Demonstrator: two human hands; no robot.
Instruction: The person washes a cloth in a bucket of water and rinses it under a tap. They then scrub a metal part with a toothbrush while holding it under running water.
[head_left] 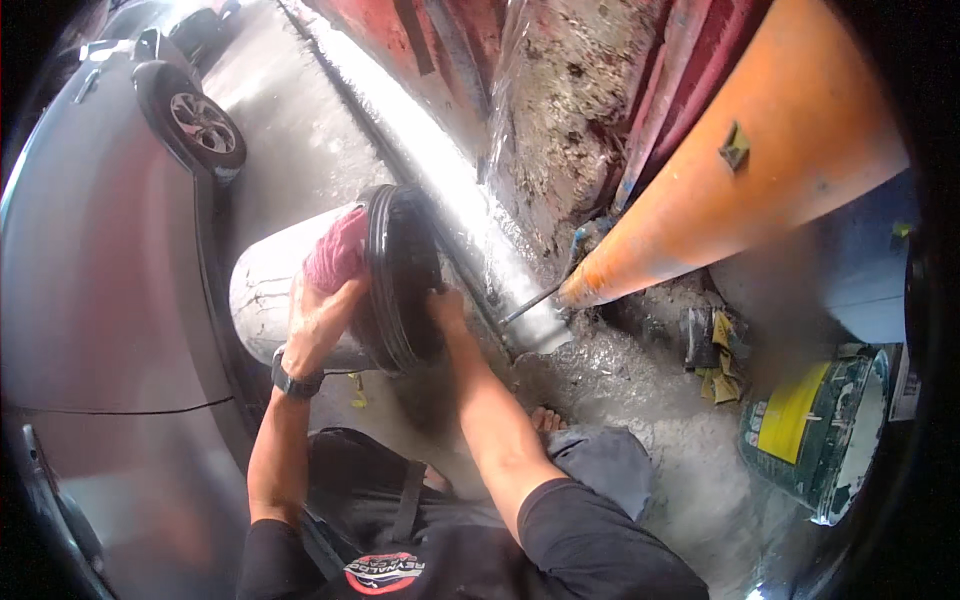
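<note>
"Grey, wet-looking concrete floor (690, 480) shows all about in the head view. What stands on it?"

"On the left is a shiny grey metal car (110, 300). On the right are a big, round orange post (740, 160) and a dark green bucket with a yellow patch (800, 430)."

"And where is the thing in the hands?"

"Right in front of the person. It's a white, round, plastic-looking bucket with dark streaks (275, 285), and it has a thick, ridged black rim (392, 290). It's tipped on its side, with its dark mouth turned to the right."

"What are the fingers doing?"

"On the left hand (322, 320), they hold a bunched-up, soft pink cloth (342, 250) to the outside, just beside the rim. The right hand (447, 310) is at the mouth. Its fingers are mostly hidden, so I can't tell if they're wide or curled."

"Is the bucket heavy?"

"I can't see inside. If there's nothing in it, I'd guess it's light but bulky."

"Will it bend or break?"

"I think it's stiff and tough. The shiny rim could be slippery if it's wet."

"So where should you grab it?"

"By the ridged rim, I'd say, with another hand under the round side so it can't roll."
</note>
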